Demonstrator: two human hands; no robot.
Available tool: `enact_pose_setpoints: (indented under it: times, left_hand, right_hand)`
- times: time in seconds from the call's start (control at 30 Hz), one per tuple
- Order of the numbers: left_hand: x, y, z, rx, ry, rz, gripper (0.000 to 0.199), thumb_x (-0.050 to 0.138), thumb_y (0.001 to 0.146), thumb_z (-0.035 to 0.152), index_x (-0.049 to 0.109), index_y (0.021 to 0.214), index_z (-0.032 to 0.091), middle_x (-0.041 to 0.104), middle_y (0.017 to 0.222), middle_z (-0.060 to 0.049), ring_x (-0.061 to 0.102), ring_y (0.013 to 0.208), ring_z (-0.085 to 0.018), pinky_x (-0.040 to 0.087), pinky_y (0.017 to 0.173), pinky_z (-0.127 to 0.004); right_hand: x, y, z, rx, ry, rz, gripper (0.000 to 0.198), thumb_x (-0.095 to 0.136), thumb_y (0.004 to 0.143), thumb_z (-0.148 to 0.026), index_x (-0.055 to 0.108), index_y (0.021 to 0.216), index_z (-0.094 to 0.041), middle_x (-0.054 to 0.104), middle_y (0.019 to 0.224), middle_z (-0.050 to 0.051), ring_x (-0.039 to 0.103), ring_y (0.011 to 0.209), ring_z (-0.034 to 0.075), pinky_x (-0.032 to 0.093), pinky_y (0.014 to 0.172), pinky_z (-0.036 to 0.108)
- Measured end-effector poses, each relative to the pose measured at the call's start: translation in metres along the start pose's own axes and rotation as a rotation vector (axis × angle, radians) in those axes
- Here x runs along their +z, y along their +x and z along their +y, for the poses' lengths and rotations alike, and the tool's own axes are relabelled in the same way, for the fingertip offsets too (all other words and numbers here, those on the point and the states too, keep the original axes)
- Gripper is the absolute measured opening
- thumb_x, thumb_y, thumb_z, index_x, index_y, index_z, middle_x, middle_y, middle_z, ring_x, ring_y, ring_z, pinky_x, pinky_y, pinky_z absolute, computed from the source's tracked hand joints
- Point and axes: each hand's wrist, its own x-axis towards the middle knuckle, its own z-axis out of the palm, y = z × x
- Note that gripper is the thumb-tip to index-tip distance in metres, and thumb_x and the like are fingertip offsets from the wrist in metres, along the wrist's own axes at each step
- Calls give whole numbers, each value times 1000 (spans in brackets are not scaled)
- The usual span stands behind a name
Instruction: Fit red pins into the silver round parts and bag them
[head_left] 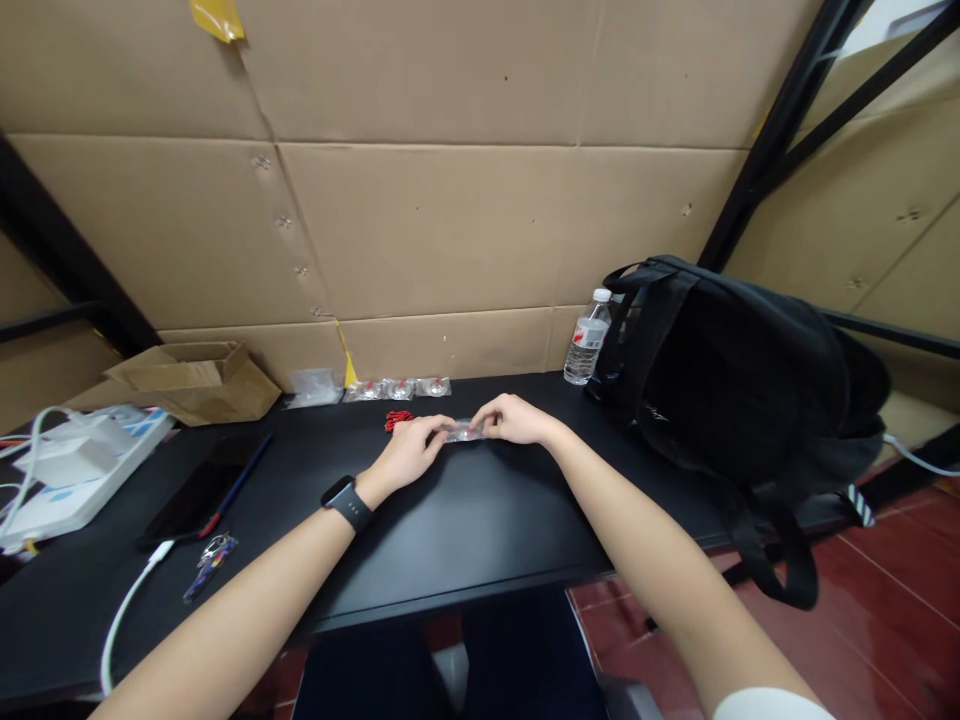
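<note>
Between my two hands, low over the black table, is a small clear plastic packet (pixel 463 432) with something red and silvery inside. My left hand (pixel 409 450), with a dark watch on its wrist, pinches the packet's left end. At the right end, the fingers of my right hand (pixel 514 418) are closed on it too. Just behind my left hand lies a small bundle of red cord or wire (pixel 397 420). Farther back, several similar clear packets (pixel 400 389) with red and silvery contents lie in a row along the cardboard wall.
A water bottle (pixel 586 340) and a black backpack (pixel 735 380) stand on the right. On the left are a brown paper bag (pixel 202 385), a white power strip (pixel 90 480), a dark tablet (pixel 199 485) with a pen, and keys (pixel 211 562). The table's front edge (pixel 465 607) is near me.
</note>
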Motion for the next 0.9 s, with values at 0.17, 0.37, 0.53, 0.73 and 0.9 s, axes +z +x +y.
enact_pose_setpoints:
  times: [0.17,0.37,0.53,0.73,0.9]
  left_hand:
    - [6,0,-9,55,140,-65,32,43,103,30,70,120,29,68,105,-5,63,98,-21,46,89,-35]
    - [5,-2,-8,85,228,-60,24,58,96,40,68,114,29,62,128,-5,54,121,-28,36,102,-46]
    - [5,-2,-4,77,216,-91,24,59,94,34,59,117,26,68,119,-4,58,115,-27,36,97,-42]
    - [4,1,-7,31,134,-16,20,53,97,26,55,117,26,72,104,-3,64,103,-23,37,91,-37]
    - [6,0,-7,15,34,4,40,57,95,25,44,133,26,73,94,0,67,93,-21,39,89,-35]
  right_hand:
    - [-5,-7,-9,-13,-255,-48,33,68,77,-16,81,107,-26,72,85,0,62,73,14,43,69,23]
    - [1,-8,-17,-116,-339,7,30,86,68,-26,76,95,-20,70,107,5,65,94,19,45,80,25]
    - [9,-6,-21,-79,-266,38,22,79,77,-22,70,97,-18,74,92,3,66,83,16,44,74,24]
    - [0,-11,-31,12,-190,61,11,64,92,-26,71,97,-21,77,86,1,70,79,14,42,69,22]
    - [3,-8,-29,57,-150,51,13,63,92,-26,70,102,-23,77,80,-1,71,74,14,42,68,22]
